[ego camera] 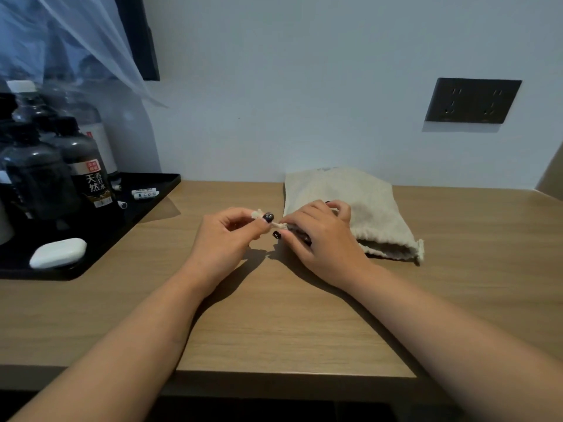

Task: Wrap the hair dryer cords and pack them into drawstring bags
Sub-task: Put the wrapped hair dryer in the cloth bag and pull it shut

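A beige cloth drawstring bag lies on the wooden table, bulging, with its gathered mouth toward me. My left hand pinches the end of the bag's drawstring between thumb and fingers. My right hand lies on the bag's left corner, fingers curled on the gathered cloth where the string comes out. The short string runs between both hands. No hair dryer or cord shows; the bag's contents are hidden.
A black tray at the left holds several dark bottles, a white oval soap-like case and small sachets. A dark wall socket plate sits on the wall at the right. The table's front edge is close to me.
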